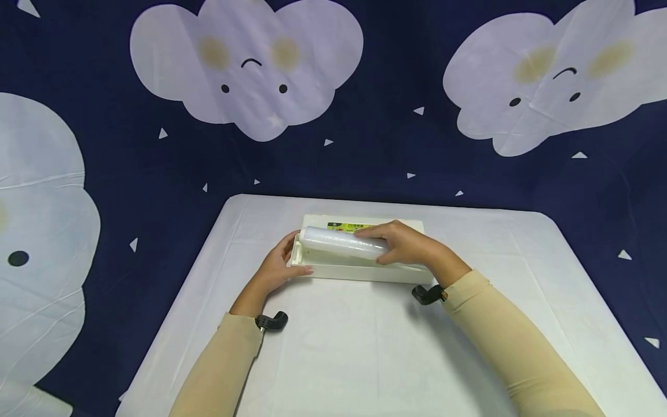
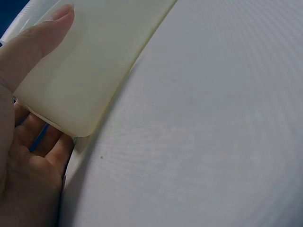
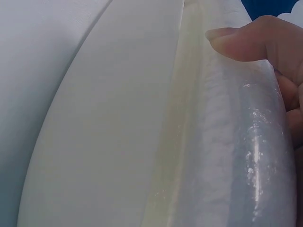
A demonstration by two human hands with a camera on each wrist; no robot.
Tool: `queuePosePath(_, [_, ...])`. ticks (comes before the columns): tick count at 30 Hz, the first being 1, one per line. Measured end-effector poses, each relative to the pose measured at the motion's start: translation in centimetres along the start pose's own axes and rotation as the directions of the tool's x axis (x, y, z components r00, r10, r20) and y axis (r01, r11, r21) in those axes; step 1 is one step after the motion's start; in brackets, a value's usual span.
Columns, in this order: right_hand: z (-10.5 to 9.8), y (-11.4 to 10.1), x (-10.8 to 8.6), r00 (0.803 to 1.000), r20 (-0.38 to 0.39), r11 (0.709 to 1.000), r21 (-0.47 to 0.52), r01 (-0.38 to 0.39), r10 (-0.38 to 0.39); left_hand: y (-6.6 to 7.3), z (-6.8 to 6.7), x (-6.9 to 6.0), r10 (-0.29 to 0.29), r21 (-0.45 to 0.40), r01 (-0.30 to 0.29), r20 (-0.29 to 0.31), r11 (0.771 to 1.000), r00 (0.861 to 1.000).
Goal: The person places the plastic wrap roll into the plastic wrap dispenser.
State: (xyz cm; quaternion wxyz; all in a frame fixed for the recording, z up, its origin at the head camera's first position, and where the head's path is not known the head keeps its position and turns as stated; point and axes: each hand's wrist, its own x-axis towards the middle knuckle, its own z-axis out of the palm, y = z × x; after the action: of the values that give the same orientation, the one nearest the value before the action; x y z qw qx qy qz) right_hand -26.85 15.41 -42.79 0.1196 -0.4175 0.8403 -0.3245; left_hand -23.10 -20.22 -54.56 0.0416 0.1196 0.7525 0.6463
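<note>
Left hand [image 1: 274, 268] holds the left end of a white box [image 1: 359, 273], thumb against its front wall and fingers about the end. Right hand [image 1: 409, 244] grips a roll [image 1: 333, 240] of shiny clear film towards the roll's right end. That roll lies lengthwise over the box's open top; whether it touches the box is hard to tell. Behind the box shows a white panel [image 1: 316, 220] with a yellow-green label [image 1: 341, 227]. Under the box is the white worktop [image 1: 333, 353]; beyond the box hangs dark blue cloth [image 1: 396, 63] printed with clouds.
</note>
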Motion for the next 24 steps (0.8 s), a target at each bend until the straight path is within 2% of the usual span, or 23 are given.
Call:
queuePosePath(12, [0.3,0.03,0.39,0.999,0.029,1.0,0.004,0.024,-0.024,0.04,0.08,0.06,-0.012,-0.015,0.012,0.002,1.0,1.0])
queuePosePath(24, [0.64,0.32,0.76,0.999,0.041,1.0,0.016,0.002,-0.003,0.05,0.09,-0.05,-0.02,-0.014,0.02,0.005,1.0,1.0])
